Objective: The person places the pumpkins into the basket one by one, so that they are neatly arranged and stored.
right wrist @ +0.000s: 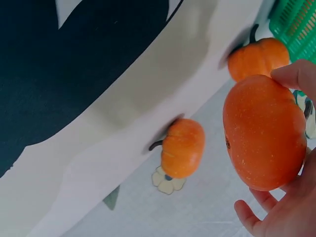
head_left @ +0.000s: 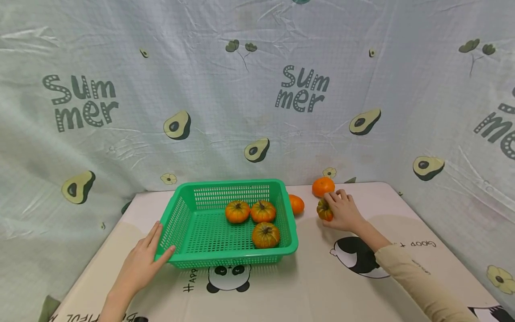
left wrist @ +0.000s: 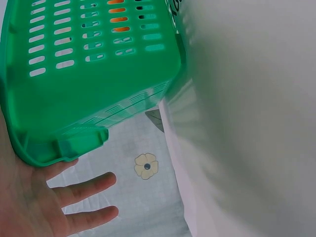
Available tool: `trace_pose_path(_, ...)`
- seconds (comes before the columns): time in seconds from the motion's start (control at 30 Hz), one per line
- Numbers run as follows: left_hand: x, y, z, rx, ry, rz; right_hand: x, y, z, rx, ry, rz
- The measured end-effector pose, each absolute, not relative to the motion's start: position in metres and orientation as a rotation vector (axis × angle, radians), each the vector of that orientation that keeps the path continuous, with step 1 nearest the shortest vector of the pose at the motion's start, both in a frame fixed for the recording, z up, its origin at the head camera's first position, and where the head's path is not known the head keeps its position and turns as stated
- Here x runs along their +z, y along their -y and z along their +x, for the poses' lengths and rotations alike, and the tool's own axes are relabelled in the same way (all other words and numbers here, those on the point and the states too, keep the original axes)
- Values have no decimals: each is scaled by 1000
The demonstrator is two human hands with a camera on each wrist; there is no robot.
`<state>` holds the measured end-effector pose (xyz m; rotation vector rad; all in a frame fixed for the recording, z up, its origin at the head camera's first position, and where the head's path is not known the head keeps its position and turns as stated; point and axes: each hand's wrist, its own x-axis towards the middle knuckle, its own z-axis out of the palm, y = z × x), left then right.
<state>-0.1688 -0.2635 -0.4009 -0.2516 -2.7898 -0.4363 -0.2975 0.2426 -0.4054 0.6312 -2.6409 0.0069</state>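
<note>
With fingers and thumb around it, my right hand [head_left: 344,213] holds a small green-and-orange pumpkin [head_left: 324,210], to the right of the green plastic basket [head_left: 225,258]. Seen from the right wrist, the held pumpkin [right wrist: 264,133] shows its smooth orange side and appears lifted off the table. At the basket's front left corner, my left hand [head_left: 138,264] rests against the rim, its fingers straight and spread. Inside the basket, towards the right, sit three small pumpkins: one at the back [head_left: 237,212], another beside it [head_left: 263,211] and one nearer the front [head_left: 266,235].
An orange pumpkin [head_left: 297,205] stands close to the basket's right wall, partly hidden by it. Another orange pumpkin [head_left: 323,186] lies at the table's back edge, behind my right hand. A printed cloth [head_left: 217,147] hangs behind the table [head_left: 322,286].
</note>
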Motion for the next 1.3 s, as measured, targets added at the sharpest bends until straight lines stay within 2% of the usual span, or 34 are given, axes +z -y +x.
trace_pose_path(0.6, -401, 263, -169, -451, 2798, -245, -383, -209, -285, 180, 2534, 724)
trace_pose_path(1.3, -400, 263, -169, -446, 2803, -233, -342, -154, -276, 177, 2435, 974)
